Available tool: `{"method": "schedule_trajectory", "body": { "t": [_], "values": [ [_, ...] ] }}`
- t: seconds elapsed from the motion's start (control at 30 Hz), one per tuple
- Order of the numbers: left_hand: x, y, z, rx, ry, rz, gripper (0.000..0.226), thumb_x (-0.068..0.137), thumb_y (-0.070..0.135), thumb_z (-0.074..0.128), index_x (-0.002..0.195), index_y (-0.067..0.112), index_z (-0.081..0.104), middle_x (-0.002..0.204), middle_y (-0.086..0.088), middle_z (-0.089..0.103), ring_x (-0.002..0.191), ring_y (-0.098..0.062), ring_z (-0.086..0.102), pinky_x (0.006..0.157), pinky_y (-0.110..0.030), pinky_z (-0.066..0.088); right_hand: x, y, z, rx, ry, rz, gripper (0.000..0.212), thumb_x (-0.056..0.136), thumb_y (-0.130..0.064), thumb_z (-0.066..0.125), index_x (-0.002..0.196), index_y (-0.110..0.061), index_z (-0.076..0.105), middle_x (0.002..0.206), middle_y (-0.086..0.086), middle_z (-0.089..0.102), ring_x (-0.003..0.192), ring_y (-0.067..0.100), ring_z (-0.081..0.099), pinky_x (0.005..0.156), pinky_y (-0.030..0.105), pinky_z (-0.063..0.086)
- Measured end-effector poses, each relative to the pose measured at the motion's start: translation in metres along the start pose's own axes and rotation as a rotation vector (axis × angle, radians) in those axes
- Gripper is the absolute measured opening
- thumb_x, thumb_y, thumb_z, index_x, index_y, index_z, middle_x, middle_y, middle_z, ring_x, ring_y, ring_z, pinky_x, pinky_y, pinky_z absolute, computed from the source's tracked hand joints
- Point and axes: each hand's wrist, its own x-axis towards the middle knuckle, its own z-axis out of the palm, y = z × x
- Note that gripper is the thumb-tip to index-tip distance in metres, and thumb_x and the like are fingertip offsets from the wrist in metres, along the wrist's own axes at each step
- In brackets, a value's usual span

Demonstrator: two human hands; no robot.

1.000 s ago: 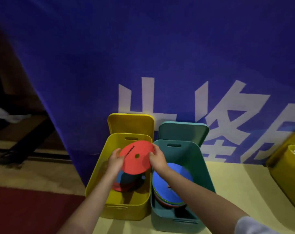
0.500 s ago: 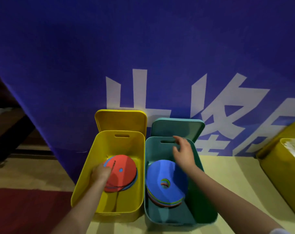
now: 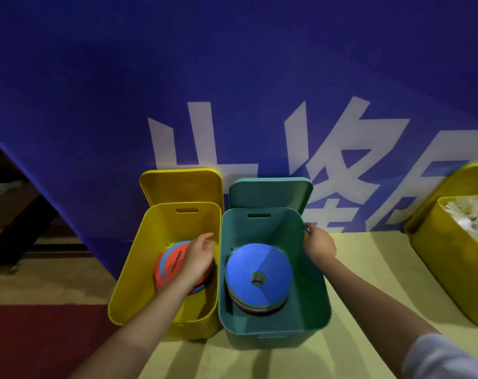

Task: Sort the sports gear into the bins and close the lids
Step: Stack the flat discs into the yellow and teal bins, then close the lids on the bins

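A yellow bin [image 3: 128, 269] and a teal bin [image 3: 259, 233] stand side by side on the floor, both uncovered. The yellow lid [image 3: 180, 186] and the teal lid [image 3: 270, 192] lean upright behind them against the banner. A stack of flat discs with a red disc [image 3: 169, 263] on top lies in the yellow bin. My left hand [image 3: 198, 258] hovers over or rests on that stack with relaxed fingers. In the teal bin lies a stack topped by a blue disc [image 3: 257, 261]. My right hand [image 3: 319, 246] grips the teal bin's right rim.
A blue banner [image 3: 232, 77] with white characters hangs right behind the bins. Another yellow bin [image 3: 437, 269] holding white shuttlecocks [image 3: 467, 214] stands at the right. A red mat [image 3: 41, 340] covers the floor at the lower left.
Both hands lowered the red disc into the yellow bin and released it. My right hand crossed the teal bin to its right rim; my left hand stays over the red stack.
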Motion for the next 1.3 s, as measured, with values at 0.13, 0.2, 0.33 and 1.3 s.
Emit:
{"method": "schedule_trajectory", "body": {
  "t": [0.13, 0.2, 0.33, 1.3],
  "values": [
    [-0.015, 0.005, 0.023, 0.103, -0.065, 0.089, 0.042, 0.092, 0.02, 0.049, 0.134, 0.021, 0.048, 0.128, -0.008, 0.057, 0.119, -0.032, 0.053, 0.098, -0.041, 0.045, 0.004, 0.007, -0.006, 0.08, 0.007, 0.019, 0.038, 0.099, -0.021, 0.035, 0.132, -0.017, 0.054, 0.119, 0.009, 0.066, 0.1, 0.032, 0.062, 0.072, 0.031, 0.044],
    [-0.02, 0.01, 0.029, 0.208, -0.023, 0.083, 0.047, 0.094, 0.015, 0.051, 0.14, 0.013, 0.044, 0.137, -0.01, 0.049, 0.128, -0.03, 0.044, 0.105, -0.038, 0.037, 0.007, 0.012, -0.008, 0.087, 0.016, 0.024, 0.037, 0.098, -0.019, 0.035, 0.13, -0.016, 0.055, 0.117, 0.009, 0.066, 0.098, 0.032, 0.062, 0.071, 0.032, 0.045],
    [-0.025, 0.017, 0.038, 0.276, 0.065, 0.069, 0.048, 0.095, 0.019, 0.054, 0.141, 0.012, 0.042, 0.141, -0.014, 0.043, 0.13, -0.029, 0.042, 0.104, -0.033, 0.034, 0.016, 0.013, -0.014, 0.136, -0.016, 0.034, 0.033, 0.098, -0.021, 0.039, 0.127, -0.014, 0.053, 0.114, 0.012, 0.065, 0.098, 0.035, 0.062, 0.077, 0.036, 0.048],
    [0.13, 0.015, -0.177, -0.096, 0.142, -0.006, 0.045, 0.097, 0.042, 0.045, 0.134, 0.016, 0.043, 0.132, -0.014, 0.051, 0.118, -0.033, 0.05, 0.096, -0.039, 0.042, 0.004, -0.257, 0.056, 0.46, 0.018, -0.246, 0.05, 0.098, -0.037, 0.047, 0.141, -0.017, 0.035, 0.143, 0.008, 0.036, 0.131, 0.024, 0.041, 0.106, 0.037, 0.036]
  ]
}}
